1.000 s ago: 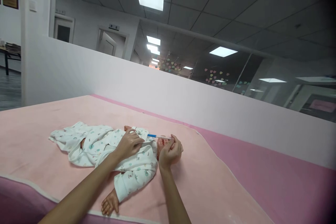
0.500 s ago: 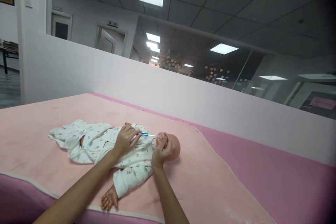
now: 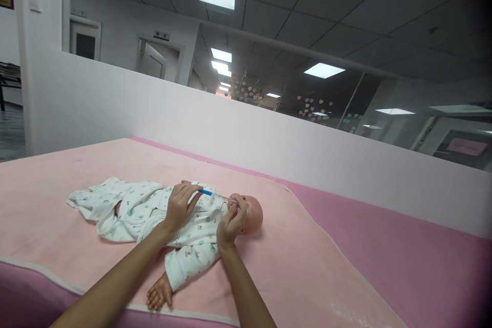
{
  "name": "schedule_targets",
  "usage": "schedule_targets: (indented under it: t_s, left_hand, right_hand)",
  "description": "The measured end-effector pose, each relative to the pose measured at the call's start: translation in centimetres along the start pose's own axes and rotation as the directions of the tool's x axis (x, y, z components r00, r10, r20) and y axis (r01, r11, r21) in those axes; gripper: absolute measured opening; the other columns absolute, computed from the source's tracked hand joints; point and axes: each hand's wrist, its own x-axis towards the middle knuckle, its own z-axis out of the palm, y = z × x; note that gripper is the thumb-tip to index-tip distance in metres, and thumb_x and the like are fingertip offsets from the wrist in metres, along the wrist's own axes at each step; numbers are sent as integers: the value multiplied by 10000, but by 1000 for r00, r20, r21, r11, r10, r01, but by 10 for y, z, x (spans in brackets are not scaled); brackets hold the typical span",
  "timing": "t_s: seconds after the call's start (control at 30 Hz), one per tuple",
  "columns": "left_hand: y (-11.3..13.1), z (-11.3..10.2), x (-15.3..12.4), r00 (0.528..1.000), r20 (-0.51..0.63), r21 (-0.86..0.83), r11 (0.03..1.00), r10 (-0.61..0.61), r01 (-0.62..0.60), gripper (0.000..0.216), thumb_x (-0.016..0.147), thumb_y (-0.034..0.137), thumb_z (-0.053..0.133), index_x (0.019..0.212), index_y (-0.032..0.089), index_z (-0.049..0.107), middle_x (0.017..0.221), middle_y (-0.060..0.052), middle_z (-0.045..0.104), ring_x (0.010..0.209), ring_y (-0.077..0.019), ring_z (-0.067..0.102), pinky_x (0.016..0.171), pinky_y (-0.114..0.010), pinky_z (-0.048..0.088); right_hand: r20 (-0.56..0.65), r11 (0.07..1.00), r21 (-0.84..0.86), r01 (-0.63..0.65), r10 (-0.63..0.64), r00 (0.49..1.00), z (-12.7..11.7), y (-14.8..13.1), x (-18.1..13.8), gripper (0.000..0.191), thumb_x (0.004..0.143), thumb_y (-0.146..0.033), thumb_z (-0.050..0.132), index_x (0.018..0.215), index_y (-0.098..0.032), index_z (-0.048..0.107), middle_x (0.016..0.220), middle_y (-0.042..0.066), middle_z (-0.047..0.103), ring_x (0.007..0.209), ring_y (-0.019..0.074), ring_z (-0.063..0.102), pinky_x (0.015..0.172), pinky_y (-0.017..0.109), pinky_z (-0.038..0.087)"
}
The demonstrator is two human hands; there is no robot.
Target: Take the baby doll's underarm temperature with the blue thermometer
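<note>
A baby doll [image 3: 254,215] in a white printed outfit [image 3: 205,225] lies on its back, its head to the right. My left hand [image 3: 180,206] is over the doll's chest, fingers closed on the blue end of a slim blue-and-clear stick [image 3: 206,192]; its exact kind is unclear. The clear part slants down toward the doll's mouth. There my right hand [image 3: 232,221] pinches around its far end, close against the face. These fingers hide the tip and the doll's mouth. One doll hand [image 3: 159,292] rests palm up near the front edge.
A pale pink pad [image 3: 307,277] with a white border covers the darker pink padded surface [image 3: 384,225]. Behind it runs a low white wall [image 3: 269,136] with glass above. An open door [image 3: 154,61] shows beyond, at the left.
My right hand has shifted slightly left and down, uncovering more of the doll's face. The stick now tilts more, its blue end higher. The view has turned slightly.
</note>
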Motion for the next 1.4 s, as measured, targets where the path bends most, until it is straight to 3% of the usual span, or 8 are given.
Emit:
schedule_targets:
  t_s: [0.83, 1.17, 1.3, 1.4]
  left_hand:
    - [1, -1, -2, 996, 70, -41, 998, -50, 53, 163, 877, 259, 413, 939, 205, 554, 859, -37, 660, 820, -187, 581, 808, -361, 385]
    - [1, 0, -1, 999, 21, -14, 999, -39, 40, 167, 881, 221, 416, 990, 205, 542, 916, -44, 651, 865, -187, 570, 811, -350, 390]
    - [13, -1, 5, 991, 116, -56, 996, -62, 69, 281, 889, 250, 407, 1159, 215, 478, 1053, -53, 621, 952, -194, 547, 864, -358, 375]
    - [26, -2, 7, 964, 252, -125, 985, -87, 122, 470, 880, 292, 418, 1326, 213, 294, 1151, -70, 569, 991, -197, 532, 888, -362, 374]
  right_hand:
    - [35, 998, -20, -63, 64, 997, 5, 11, -7, 309, 910, -315, 254, 1057, -158, 477, 1010, 129, 553, 982, 212, 518, 807, 392, 417]
    - [37, 999, -20, 36, -35, 999, 3, 5, -5, 236, 900, -244, 299, 1025, -162, 482, 969, 115, 568, 952, 200, 525, 826, 404, 414]
    - [-1, 999, -12, 48, -48, 999, -6, -6, 9, 212, 894, -227, 317, 1006, -159, 484, 934, 104, 585, 934, 189, 544, 840, 402, 421]
    - [3, 1000, -8, -9, 9, 1000, -34, -17, 23, 216, 889, -243, 348, 1019, -160, 499, 938, 99, 595, 904, 182, 570, 769, 356, 469]
